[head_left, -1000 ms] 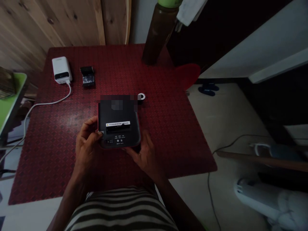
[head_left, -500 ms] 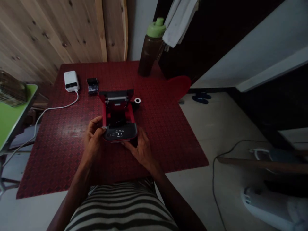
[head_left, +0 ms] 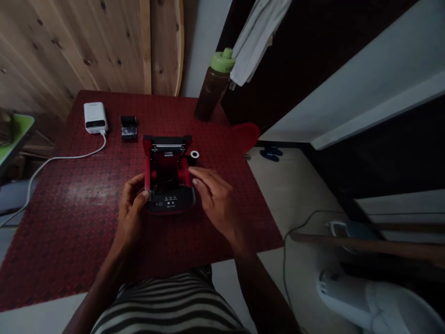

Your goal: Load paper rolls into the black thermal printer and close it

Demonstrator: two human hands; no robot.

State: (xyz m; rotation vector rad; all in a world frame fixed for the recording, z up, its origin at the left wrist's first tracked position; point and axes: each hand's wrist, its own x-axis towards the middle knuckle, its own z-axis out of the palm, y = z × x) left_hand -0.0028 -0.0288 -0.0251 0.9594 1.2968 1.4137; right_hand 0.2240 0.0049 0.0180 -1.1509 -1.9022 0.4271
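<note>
A small red and black label printer (head_left: pixel 170 200) sits on the table with its lid (head_left: pixel 167 141) raised, so its hollow inside shows. My left hand (head_left: pixel 131 211) grips its left side, thumb on the front corner. At the right wall of the printer, my right hand (head_left: pixel 217 199) has its fingers stretched out, the tips at the edge; whether they touch it I cannot tell. Just behind those fingertips stands a small paper roll (head_left: pixel 194 154) with a white end, partly hidden.
A white power bank (head_left: pixel 95 118) with a white cable (head_left: pixel 69 157) lies at the back left. Beside it is a small black block with a printed label (head_left: pixel 129 129). A green-lidded bottle (head_left: pixel 212 86) stands at the back of the red table (head_left: pixel 229 227). A red chair edge (head_left: pixel 246 137) shows beyond.
My right hand has left the printer's front right corner and moved up to its right wall, fingers straightened. My left hand still holds the left side. The view has shifted.
</note>
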